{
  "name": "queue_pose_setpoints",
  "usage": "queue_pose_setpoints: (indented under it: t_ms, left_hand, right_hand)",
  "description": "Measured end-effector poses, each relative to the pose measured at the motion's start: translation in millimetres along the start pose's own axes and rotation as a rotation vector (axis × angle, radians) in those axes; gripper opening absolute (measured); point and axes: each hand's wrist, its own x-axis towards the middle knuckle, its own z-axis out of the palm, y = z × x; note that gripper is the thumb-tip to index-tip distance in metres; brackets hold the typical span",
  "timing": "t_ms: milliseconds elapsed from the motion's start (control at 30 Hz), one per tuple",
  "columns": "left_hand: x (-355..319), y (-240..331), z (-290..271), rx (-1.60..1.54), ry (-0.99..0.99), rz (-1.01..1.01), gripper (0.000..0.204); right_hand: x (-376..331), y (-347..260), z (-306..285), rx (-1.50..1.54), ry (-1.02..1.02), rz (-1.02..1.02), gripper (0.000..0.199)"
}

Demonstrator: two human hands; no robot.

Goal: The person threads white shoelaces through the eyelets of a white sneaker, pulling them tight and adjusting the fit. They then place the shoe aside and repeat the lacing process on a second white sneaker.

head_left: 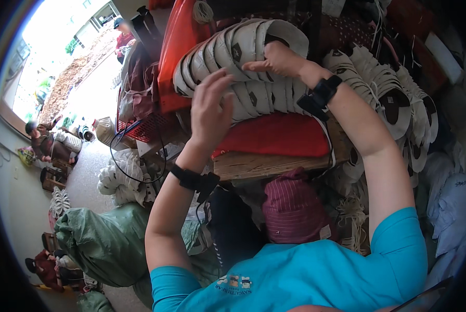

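Nested white shoe uppers (pixel 220 49) lie in a long row in front of me, dark patches on their sides. A second row of white uppers (pixel 267 98) lies just below. At the right end of the top row, my right hand (pixel 282 61) is closed at an upper's rim; its thumb points left across the outside, and its other fingers are partly hidden. My left hand (pixel 211 109) is open beside the row's lower left, fingers stretched upward and slightly blurred. Whether it touches the uppers I cannot tell. Both wrists wear black straps.
Red cloth (pixel 274 136) lies under the uppers on a wooden bench (pixel 259 167). More white uppers (pixel 394 99) hang in bunches at right. A red basket (pixel 144 127) and a green sack (pixel 100 242) stand at left. Other people (pixel 51 140) sit farther off on the left.
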Motion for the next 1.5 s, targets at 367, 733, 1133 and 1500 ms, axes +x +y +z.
queue_pose_setpoints:
  t_ms: [367,733,1133,1500]
  left_hand:
    - [42,14,61,0.414,-0.177,0.225,0.042]
    - [45,16,76,0.577,-0.251,0.145,0.024]
    - [35,22,80,0.563,-0.256,0.09,0.032]
    - [-36,34,-32,0.167,-0.392,0.172,0.048]
  right_hand:
    - [-33,52,22,0.492,0.23,-0.136,0.028]
    - [-85,41,3,0.893,0.017,-0.155,0.017]
    - [-132,71,8,0.199,0.168,0.102,0.017]
    - [-116,54,37,0.032,0.625,-0.2,0.04]
